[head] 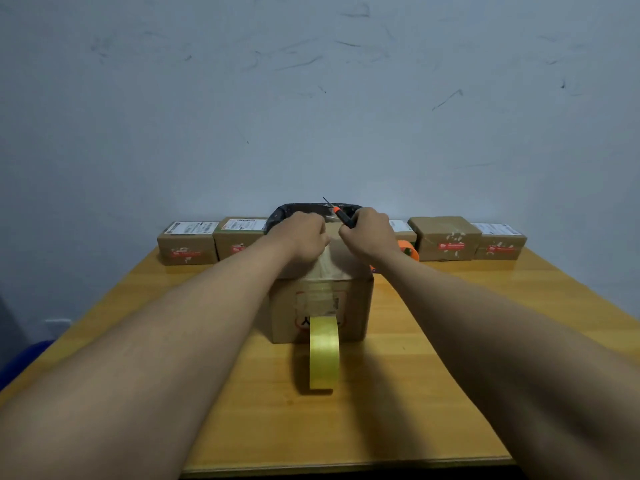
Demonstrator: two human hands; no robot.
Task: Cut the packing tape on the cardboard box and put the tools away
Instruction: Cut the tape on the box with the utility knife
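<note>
A brown cardboard box (356,306) stands in the middle of the wooden table, with clear packing tape running over its top and down its front. My left hand (300,237) rests as a fist on the far part of the box top; whether it grips the tape I cannot tell. My right hand (369,233) is closed around an orange-and-black utility knife (343,217) whose thin blade points up and away, above the box's far edge. A yellow tape roll (323,351) stands on edge against the box front.
Several small labelled cardboard boxes (187,243) line the table's far edge by the wall. A black bin (311,209) sits behind my hands. An orange tape dispenser (408,249) peeks out right of the box. Bare table (450,375) lies on both sides.
</note>
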